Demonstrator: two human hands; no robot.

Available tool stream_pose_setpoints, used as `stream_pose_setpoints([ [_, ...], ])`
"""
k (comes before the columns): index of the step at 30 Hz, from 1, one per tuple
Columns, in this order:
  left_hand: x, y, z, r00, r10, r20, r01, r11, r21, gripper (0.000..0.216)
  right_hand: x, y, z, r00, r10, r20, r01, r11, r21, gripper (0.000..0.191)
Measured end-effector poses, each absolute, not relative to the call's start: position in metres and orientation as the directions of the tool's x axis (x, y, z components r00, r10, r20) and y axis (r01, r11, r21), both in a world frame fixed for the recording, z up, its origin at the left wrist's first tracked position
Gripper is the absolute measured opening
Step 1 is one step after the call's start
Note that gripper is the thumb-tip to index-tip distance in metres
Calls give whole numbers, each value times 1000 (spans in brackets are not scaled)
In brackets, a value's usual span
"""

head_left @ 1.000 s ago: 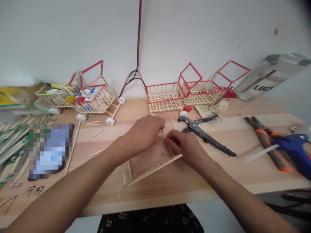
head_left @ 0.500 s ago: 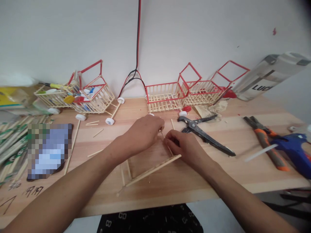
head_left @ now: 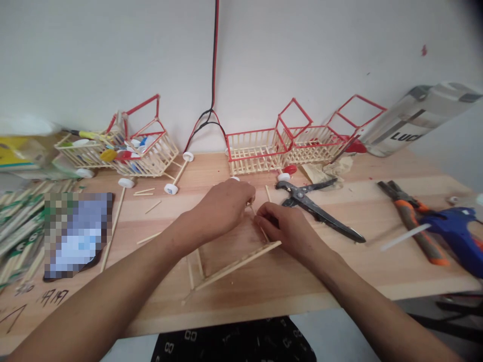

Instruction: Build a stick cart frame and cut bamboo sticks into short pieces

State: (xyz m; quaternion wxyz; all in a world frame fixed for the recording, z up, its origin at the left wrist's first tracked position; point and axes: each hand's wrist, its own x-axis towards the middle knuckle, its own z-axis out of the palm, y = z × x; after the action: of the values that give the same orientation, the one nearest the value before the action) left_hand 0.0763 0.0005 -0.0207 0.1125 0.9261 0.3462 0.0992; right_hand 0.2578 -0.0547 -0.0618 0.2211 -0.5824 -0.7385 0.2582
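Note:
A frame of thin wooden sticks (head_left: 237, 264) stands on the table between my arms, with its long front bar sloping up to the right. My left hand (head_left: 230, 200) is closed at the frame's far corner, knuckles up, and hides much of that corner. Beside it my right hand (head_left: 279, 221) pinches a stick on the frame's right side between thumb and fingers. The two hands almost touch. Just behind my right hand lies a pair of dark-handled cutters (head_left: 313, 203).
Small stick carts (head_left: 256, 151) with red trim line the wall; others (head_left: 147, 153) hold bottle caps. To the left are a phone (head_left: 81, 231) and bundled chopsticks (head_left: 18, 226). Pliers (head_left: 418, 226), a blue glue gun (head_left: 456, 236) and a bottle-like container (head_left: 411, 120) are at right.

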Motion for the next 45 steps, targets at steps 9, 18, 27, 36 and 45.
stream_pose_setpoints([
  [9,75,2,-23,744,660,101,617,-738,273,22,257,-56,-61,-231,973,26,754,196,-628,11],
  [18,76,-2,-18,736,671,94,625,-726,287,22,257,-55,-60,-229,973,24,757,194,-624,10],
  [27,77,-1,-17,734,674,88,626,-721,296,24,257,-55,-61,-229,973,30,756,197,-625,11],
  [36,77,-2,-17,730,678,87,629,-716,301,23,257,-55,-61,-231,972,33,754,200,-626,10],
  [45,77,-1,-17,730,676,95,624,-717,311,23,258,-56,-61,-223,975,21,747,185,-639,10],
])
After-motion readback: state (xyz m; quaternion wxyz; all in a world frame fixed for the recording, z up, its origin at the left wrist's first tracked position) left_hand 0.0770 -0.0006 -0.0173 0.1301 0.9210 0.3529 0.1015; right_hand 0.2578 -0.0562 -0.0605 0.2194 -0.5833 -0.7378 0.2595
